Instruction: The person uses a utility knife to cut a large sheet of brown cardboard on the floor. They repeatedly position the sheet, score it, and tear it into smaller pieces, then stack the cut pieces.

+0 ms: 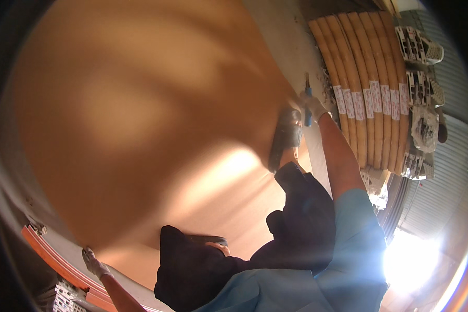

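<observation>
A large, smooth brown sheet (114,171), paper or thin board, spreads across the floor under my feet. At its near left edge my gloved left hand (94,262) has its fingers closed on the border. Over on the right, my gloved right hand (315,108) is closed around a blue-handled tool (308,106) with a narrow, blade-like tip pointing away from me. That tool is beside the sheet's right edge; whether its tip touches anything I cannot tell.
My dark shoes (288,130) rest on the sheet. To the right lie several long brown wrapped rolls or tubes (369,78) with white labels, near stacked white slotted parts (418,88). An orange-red beam (54,257) runs along the lower left. Bright light glares at lower right.
</observation>
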Action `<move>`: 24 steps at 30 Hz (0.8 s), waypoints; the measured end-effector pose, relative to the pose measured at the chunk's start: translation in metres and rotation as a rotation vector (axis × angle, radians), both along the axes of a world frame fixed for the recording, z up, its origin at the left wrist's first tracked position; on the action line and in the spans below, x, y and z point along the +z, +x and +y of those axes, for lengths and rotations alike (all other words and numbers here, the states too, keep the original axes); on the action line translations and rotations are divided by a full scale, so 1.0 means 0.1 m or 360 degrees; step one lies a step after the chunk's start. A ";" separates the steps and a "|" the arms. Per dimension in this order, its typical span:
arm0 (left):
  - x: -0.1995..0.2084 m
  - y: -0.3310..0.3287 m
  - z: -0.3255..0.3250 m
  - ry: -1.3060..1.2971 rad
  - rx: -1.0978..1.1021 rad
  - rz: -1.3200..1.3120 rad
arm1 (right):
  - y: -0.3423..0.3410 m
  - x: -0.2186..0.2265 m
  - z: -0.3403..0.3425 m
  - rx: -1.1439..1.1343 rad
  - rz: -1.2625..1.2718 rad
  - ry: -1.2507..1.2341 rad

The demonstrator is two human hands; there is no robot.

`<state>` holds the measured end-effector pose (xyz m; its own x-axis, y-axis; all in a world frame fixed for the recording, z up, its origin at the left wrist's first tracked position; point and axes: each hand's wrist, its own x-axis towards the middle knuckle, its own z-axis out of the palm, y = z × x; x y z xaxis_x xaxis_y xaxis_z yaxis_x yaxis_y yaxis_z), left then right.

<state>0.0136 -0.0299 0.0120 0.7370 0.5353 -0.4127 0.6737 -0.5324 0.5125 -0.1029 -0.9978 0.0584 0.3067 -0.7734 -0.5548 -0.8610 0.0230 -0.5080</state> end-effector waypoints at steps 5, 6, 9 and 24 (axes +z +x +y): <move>0.04 0.04 -0.06 0.0081 -0.0054 0.0079 | -0.02 -0.06 0.00 -0.0055 -0.0202 0.0022; 0.05 0.05 -0.07 0.0045 0.0002 0.0091 | -0.03 -0.08 -0.03 -0.0047 -0.0125 0.0001; 0.07 0.03 -0.09 0.0009 0.0023 0.0061 | -0.06 -0.15 -0.14 0.0146 0.0058 -0.0017; -0.15 0.03 0.10 0.0042 0.0101 0.0018 | 0.18 -0.04 -0.10 0.0761 0.0839 -0.0326</move>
